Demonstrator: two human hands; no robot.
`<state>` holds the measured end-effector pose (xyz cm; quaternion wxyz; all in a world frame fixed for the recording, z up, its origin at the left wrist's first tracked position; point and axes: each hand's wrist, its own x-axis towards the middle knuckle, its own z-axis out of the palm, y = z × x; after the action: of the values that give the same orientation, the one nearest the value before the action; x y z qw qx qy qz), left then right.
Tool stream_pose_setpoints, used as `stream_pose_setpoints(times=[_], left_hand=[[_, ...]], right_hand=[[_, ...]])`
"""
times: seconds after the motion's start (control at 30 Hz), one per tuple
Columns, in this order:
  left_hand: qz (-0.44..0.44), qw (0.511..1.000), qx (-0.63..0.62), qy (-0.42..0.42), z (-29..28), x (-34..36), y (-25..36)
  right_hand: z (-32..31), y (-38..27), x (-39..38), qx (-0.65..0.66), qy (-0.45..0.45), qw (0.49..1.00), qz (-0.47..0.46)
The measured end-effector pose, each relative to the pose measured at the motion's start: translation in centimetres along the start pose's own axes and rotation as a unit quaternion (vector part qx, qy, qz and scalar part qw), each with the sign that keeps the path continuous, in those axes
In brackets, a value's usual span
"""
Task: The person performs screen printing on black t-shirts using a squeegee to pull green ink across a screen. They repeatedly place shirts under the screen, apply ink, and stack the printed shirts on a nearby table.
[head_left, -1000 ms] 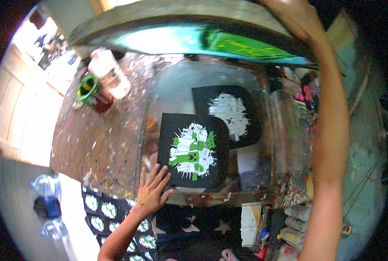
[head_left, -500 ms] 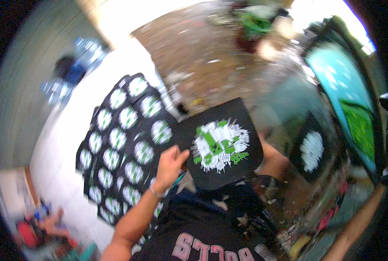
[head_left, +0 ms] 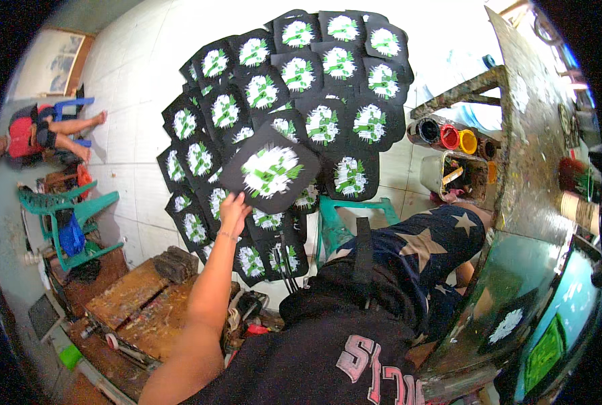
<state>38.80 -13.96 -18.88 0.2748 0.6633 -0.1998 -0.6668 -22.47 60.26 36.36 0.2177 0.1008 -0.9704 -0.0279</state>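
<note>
My left hand [head_left: 233, 210] grips the lower corner of a black square panel [head_left: 270, 170] with a white and green printed design, held over many similar black printed panels [head_left: 322, 125] laid out overlapping on the pale tiled floor [head_left: 125, 196]. My right hand is not in view. To the right, the paint-stained workbench [head_left: 517, 155] has a black piece with a white print [head_left: 507, 324] on it, beside a screen frame [head_left: 564, 297] with turquoise and green paint.
Paint pots [head_left: 449, 135] and a tray [head_left: 434, 172] sit beside the bench. A teal stool [head_left: 372, 209] stands among the panels and my legs [head_left: 409, 250]. At left are a seated person in red [head_left: 32, 131], a teal chair [head_left: 68, 250] and a wooden platform [head_left: 128, 297].
I have turned left from the bench to the floor. The green-printed panel has come off the bench in my left hand and now hangs over the other panels.
</note>
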Motion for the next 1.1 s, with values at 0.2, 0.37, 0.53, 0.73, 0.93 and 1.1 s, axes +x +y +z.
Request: stream_pose_setpoints(times=[0.2,0.37,0.53,0.73,0.93,1.1], left_hand=[[-0.023,0.968,-0.149,0.203,-16.7,-0.5,-13.7],[-0.124,0.919,-0.213,0.308,-27.2,-5.5,-20.7],[-0.358,0.818,0.184,0.412,-31.1,-7.9,-22.1],[-0.143,0.870,0.361,0.303,-18.4,2.6,-14.0],[0.260,0.911,0.135,-0.290,14.6,-4.8,8.4],[0.348,0.420,0.083,-0.834,31.7,-29.8,18.9]], right_hand=[[-1.2,-0.7,0.4,-0.013,-0.010,1.000,-0.015],[-2.2,-0.7,0.5,-0.019,-0.008,0.999,-0.034],[-2.4,0.7,0.1,-0.023,-0.008,0.999,-0.047],[-0.2,3.3,2.2,0.008,-0.050,0.993,-0.108],[0.1,-3.1,0.9,-0.043,0.027,0.991,0.121],[-2.4,-11.5,1.0,-0.094,0.065,0.977,0.182]])
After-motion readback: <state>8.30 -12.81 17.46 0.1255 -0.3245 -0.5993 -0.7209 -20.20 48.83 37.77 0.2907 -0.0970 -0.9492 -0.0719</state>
